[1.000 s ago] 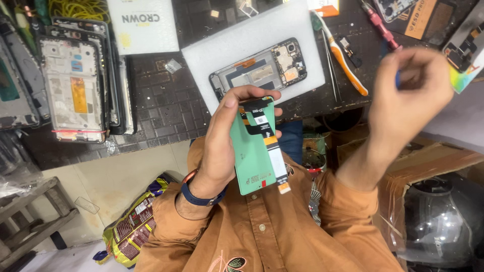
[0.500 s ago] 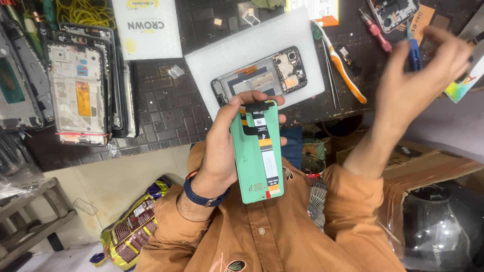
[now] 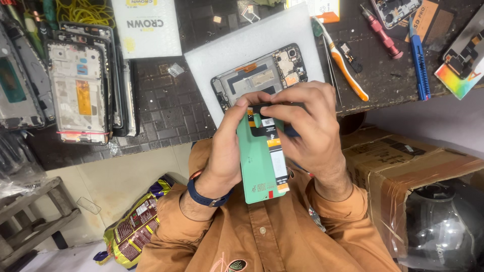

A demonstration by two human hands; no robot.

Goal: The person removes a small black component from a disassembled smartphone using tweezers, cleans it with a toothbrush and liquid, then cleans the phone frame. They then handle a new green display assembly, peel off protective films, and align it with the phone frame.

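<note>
So the dark workbench (image 3: 166,116) is pretty crowded: a white foam pad (image 3: 242,50) with an opened phone (image 3: 259,75) lying on it, a stack of stripped phone frames (image 3: 80,85) off to one side, and a blue precision knife (image 3: 418,60), an orange-handled tool (image 3: 348,75) and a red screwdriver (image 3: 380,32) on the other.

The person holds a green phone back panel (image 3: 259,161) up off the bench, over their lap and just in front of the opened phone. The left hand (image 3: 224,156) is wrapped around the panel's long edge, closed on it. The right hand (image 3: 307,131) pinches the top end, fingertips on the black camera-area part there.

Risk-wise, it looks like the panel is only edge-held in mid-air, so a slip would likely drop it to the floor, not the bench. Squeezing hard at the top could maybe crease the orange flex strip (image 3: 277,161) or smudge the adhesive.
</note>
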